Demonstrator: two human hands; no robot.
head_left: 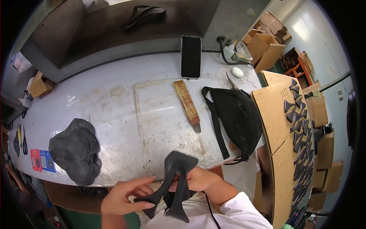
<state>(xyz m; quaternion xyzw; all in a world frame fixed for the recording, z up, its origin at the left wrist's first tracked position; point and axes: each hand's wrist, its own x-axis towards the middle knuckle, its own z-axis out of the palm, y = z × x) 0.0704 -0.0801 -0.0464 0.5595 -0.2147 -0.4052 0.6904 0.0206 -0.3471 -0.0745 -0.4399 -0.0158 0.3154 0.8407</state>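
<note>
Widest, the counter (110,105), with a black bag (237,120) at right and a dark grey heap (74,147) at left. At the near edge, a dark forked piece (176,159), gripped by the right hand (198,179), with the left hand (121,196) curved around one prong, firmness impossible to tell.

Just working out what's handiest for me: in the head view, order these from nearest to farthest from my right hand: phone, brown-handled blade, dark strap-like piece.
From the right hand:
1. Brown-handled blade: ahead, on the table.
2. Phone: farther ahead, by the shelf's front edge.
3. Dark strap-like piece: on the shelf, ahead and to the left.
</note>
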